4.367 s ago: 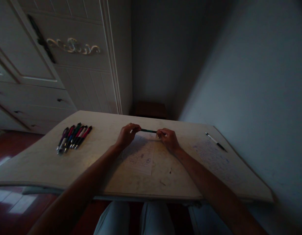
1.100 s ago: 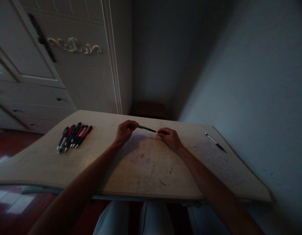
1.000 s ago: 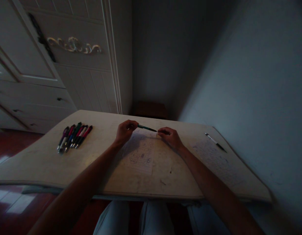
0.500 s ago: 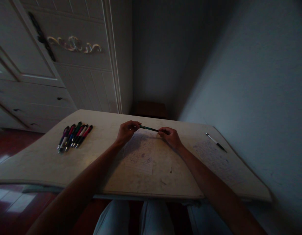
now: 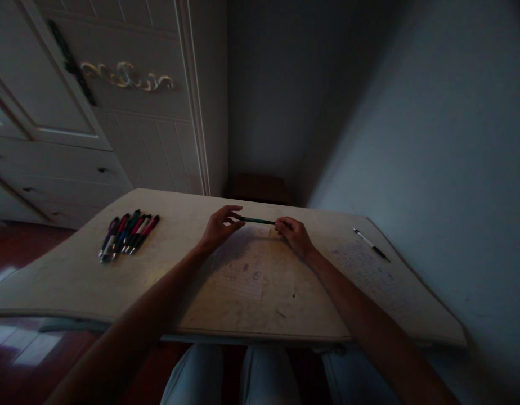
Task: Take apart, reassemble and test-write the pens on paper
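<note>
A slim dark green pen point(image 5: 259, 220) is held level above the table by my right hand point(image 5: 294, 233), whose fingers pinch its right end. At the other end of the pen, my left hand point(image 5: 220, 227) has its thumb and forefinger apart, with the pen's tip between them and no grip on it that I can see. Below the hands lies a sheet of paper point(image 5: 242, 274) covered in handwriting and small drawings.
Several pens point(image 5: 127, 233) lie in a bunch on the table's left side. A white-and-black pen point(image 5: 372, 245) rests near the right edge, by the wall point(image 5: 445, 169). Faint blue writing point(image 5: 365, 273) marks the right part of the table point(image 5: 175, 312). A white cabinet point(image 5: 158, 140) stands behind at left.
My left thumb and forefinger have come apart from the pen's left end. The pen has turned closer to level and shifted slightly right with my right hand.
</note>
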A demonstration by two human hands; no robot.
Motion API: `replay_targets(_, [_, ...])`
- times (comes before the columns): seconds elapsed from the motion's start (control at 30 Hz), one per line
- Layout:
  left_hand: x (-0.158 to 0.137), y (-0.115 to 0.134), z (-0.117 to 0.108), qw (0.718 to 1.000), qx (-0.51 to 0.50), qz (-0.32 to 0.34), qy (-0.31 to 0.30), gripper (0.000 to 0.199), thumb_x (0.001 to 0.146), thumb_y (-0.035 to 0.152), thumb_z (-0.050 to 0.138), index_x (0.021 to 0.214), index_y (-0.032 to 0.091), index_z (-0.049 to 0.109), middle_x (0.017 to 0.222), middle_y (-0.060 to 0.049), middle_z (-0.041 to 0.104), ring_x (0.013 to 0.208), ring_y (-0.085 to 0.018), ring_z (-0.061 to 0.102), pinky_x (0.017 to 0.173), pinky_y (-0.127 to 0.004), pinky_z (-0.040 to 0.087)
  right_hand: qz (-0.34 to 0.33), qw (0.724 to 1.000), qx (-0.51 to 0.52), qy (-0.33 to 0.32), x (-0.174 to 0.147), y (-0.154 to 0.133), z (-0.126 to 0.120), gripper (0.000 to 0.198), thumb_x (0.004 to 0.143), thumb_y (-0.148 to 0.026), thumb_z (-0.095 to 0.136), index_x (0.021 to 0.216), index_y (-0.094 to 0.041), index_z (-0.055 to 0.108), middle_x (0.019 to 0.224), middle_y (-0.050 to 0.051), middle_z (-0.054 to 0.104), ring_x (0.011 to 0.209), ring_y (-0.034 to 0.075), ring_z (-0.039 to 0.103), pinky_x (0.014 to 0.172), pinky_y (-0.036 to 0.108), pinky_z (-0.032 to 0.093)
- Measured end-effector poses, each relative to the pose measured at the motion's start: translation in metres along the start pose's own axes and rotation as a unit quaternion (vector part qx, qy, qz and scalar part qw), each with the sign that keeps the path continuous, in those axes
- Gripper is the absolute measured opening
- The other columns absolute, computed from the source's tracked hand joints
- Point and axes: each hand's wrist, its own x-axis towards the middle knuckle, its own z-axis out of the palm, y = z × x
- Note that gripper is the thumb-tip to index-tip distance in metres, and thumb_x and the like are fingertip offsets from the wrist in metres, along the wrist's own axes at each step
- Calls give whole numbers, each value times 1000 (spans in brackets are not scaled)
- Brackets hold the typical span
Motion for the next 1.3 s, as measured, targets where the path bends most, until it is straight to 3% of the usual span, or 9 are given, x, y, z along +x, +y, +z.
replay_targets(0.13, [0, 0, 1, 999, 3, -31, 11, 47, 77, 50, 68, 107, 14, 63, 92, -8, 69, 78, -17, 65, 62, -25, 51, -18, 1000, -8, 20, -1, -3, 0, 28, 79, -46, 63, 80, -18, 65, 71, 2, 63, 67, 16, 57, 65, 28, 47])
replay_targets(0.33, [0, 4, 0, 998, -5, -35, -56, 45, 89, 54, 50, 71, 15, 64, 63, -4, 63, 57, -12, 57, 55, -23, 46, -40, 999, -23, 20, -2, -3, 0, 27, 82, -45, 61, 80, -18, 64, 71, 2, 62, 69, 16, 57, 66, 28, 46])
replay_targets(0.57, [1, -3, 2, 996, -74, -45, -37, 31, 74, 36, 71, 96, 15, 70, 85, -8, 73, 75, -18, 67, 69, -31, 54, -29, 999, -19, 12, -2, 2, 0, 28, 80, -46, 62, 83, -18, 66, 73, 2, 64, 68, 17, 58, 67, 29, 47])
replay_targets(0.73, [0, -3, 2, 995, -88, -48, -24, 50, 71, 40, 75, 113, 16, 64, 110, -12, 70, 88, -19, 67, 72, -30, 54, -38, 999, -21, 11, -2, 3, 1, 29, 81, -46, 62, 84, -18, 66, 74, 2, 64, 68, 16, 58, 68, 29, 48])
replay_targets(0.8, [0, -2, 1, 996, -62, -66, -14, 45, 76, 48, 69, 108, 15, 65, 97, -9, 71, 77, -17, 65, 64, -26, 52, -42, 999, -23, 20, -2, 2, 1, 29, 81, -47, 62, 84, -18, 66, 74, 2, 64, 68, 17, 58, 67, 29, 48])
replay_targets(0.9, [-1, 1, -1, 996, 5, -85, -30, 44, 86, 56, 55, 76, 14, 67, 64, -3, 63, 58, -12, 57, 53, -23, 44, -48, 998, -35, 24, -3, 1, 0, 28, 83, -46, 61, 84, -18, 65, 74, 3, 64, 70, 17, 58, 68, 29, 47])
replay_targets(1.0, [-1, 5, -2, 995, 28, -78, -47, 51, 87, 57, 51, 62, 15, 64, 54, -2, 58, 52, -11, 53, 50, -22, 41, -56, 997, -49, 14, -3, 1, 0, 27, 84, -45, 60, 85, -18, 66, 77, 3, 65, 73, 17, 59, 72, 29, 47])
replay_targets(1.13, [0, 6, -2, 997, -17, -61, -42, 37, 79, 50, 65, 86, 15, 72, 72, -5, 70, 61, -14, 61, 57, -25, 48, -56, 997, -52, 10, -3, 1, -1, 27, 84, -45, 60, 85, -18, 66, 78, 3, 65, 73, 17, 59, 72, 29, 47])
replay_targets(1.3, [1, 4, -2, 997, -53, -55, -10, 44, 69, 45, 77, 101, 15, 69, 91, -8, 74, 75, -17, 66, 66, -27, 53, -43, 998, -43, 13, -3, 0, -1, 30, 83, -47, 61, 85, -18, 66, 76, 3, 65, 71, 17, 59, 70, 29, 47])
